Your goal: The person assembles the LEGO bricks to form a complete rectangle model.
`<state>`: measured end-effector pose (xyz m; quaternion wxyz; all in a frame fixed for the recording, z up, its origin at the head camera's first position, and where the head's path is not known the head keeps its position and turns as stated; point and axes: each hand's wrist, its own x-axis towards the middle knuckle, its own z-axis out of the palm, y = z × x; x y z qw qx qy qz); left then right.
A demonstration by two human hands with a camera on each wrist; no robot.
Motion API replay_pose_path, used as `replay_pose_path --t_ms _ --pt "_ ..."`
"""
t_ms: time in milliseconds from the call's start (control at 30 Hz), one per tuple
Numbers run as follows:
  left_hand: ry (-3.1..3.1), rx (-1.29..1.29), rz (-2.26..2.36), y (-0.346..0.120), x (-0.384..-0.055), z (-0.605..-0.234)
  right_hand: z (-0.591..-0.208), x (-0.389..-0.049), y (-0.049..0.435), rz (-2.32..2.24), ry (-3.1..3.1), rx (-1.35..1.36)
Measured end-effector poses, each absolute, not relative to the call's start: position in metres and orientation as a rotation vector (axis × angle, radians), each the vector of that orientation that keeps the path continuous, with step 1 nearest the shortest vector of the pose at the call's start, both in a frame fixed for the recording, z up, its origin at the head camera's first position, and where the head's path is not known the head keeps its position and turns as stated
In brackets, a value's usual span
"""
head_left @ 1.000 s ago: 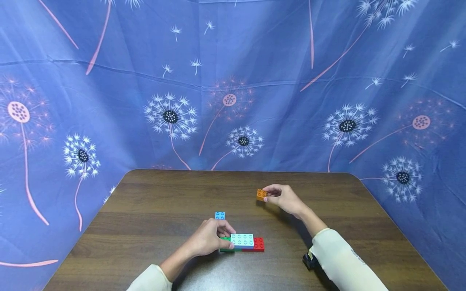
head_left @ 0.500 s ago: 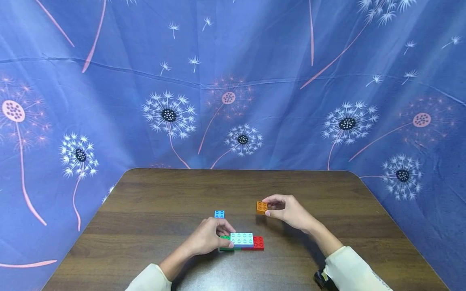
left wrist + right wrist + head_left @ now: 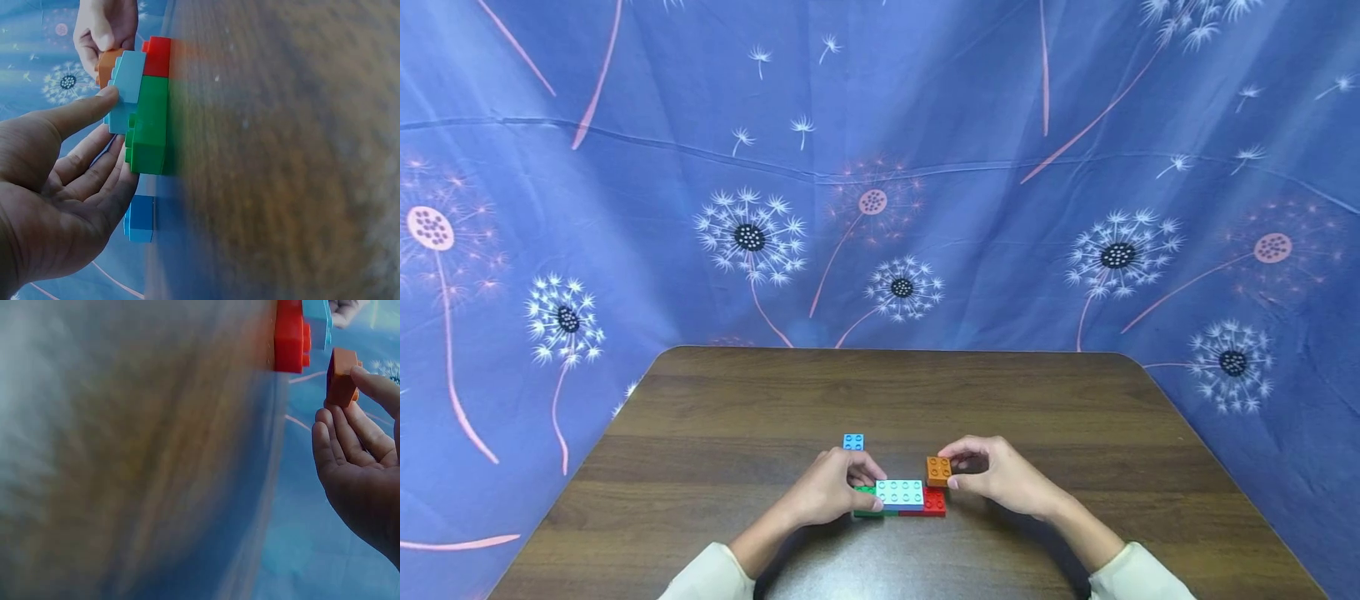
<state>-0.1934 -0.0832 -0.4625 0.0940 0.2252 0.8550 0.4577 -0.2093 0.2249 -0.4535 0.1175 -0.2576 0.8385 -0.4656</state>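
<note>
My left hand (image 3: pixel 831 492) pinches the light blue brick (image 3: pixel 900 495) between thumb and fingers. That brick sits on top of a green brick (image 3: pixel 150 128) and a red brick (image 3: pixel 935 502), which lie end to end on the table. The thumb and fingers of my right hand (image 3: pixel 1006 479) grip a square orange brick (image 3: pixel 938 472). In the right wrist view the orange brick (image 3: pixel 342 378) hangs clear of the table, apart from the red brick (image 3: pixel 289 337). It is just behind the red brick's studs in the head view.
Behind my left hand, a small blue brick (image 3: pixel 853 442) stands alone on the brown wooden table (image 3: pixel 760 392). A blue curtain (image 3: pixel 985 183) with dandelion prints hangs beyond the table's far edge.
My right hand has brought the orange brick nearer, from farther back on the table to beside the red brick. The left hand and the joined bricks stay in place.
</note>
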Motion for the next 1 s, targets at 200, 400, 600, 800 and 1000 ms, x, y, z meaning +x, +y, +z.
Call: replay_pose_path --t_ms 200,400,600,800,1000 --pt "2.537 0.670 1.353 -0.083 -0.194 -0.461 -0.453 -0.199 0.222 -1.357 2.440 -0.801" --pt "2.543 0.670 1.353 -0.084 -0.193 -0.461 -0.456 -0.196 0.220 -1.317 2.435 -0.801" --pt "2.548 0.676 1.343 -0.084 -0.193 -0.460 -0.460 -0.196 0.218 -1.277 2.443 -0.774" --pt "2.543 0.681 1.346 -0.084 -0.192 -0.459 -0.461 -0.195 0.217 -1.281 2.454 -0.792" --pt "2.540 0.684 1.354 -0.084 -0.191 -0.459 -0.462 -0.194 0.216 -1.292 2.466 -0.840"
